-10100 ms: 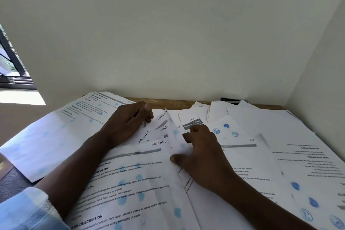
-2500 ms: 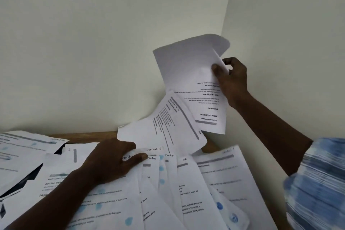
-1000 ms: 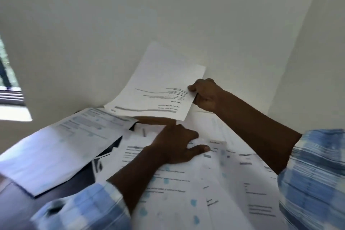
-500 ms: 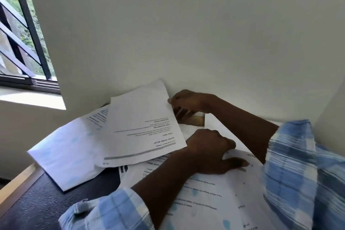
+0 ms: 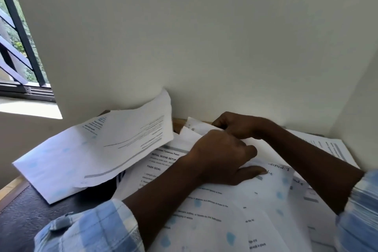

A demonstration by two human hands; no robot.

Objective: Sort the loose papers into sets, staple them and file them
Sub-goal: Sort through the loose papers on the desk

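Loose printed papers (image 5: pixel 214 217), some with blue dots, cover the desk. My left hand (image 5: pixel 221 161) rests on a fanned set of sheets (image 5: pixel 278 180) with handwritten section labels, thumb flat on the top sheet and knuckles raised. Just behind it, my right hand (image 5: pixel 237 127) sits with bent fingers at the edge of the white sheets at the back (image 5: pixel 194 129); the left hand hides its fingertips. A single printed sheet (image 5: pixel 131 141) lies curled on a pile at the left (image 5: pixel 51 170), free of both hands.
The desk (image 5: pixel 24 215) has a dark top with a wooden edge at the lower left. White walls close off the back and right. A barred window (image 5: pixel 18 47) is at the upper left. More sheets (image 5: pixel 335 149) lie at the far right.
My right hand carried the single sheet from the right corner across to the left pile, let it go, and drew back behind my left hand. The left hand stayed on the fanned set.
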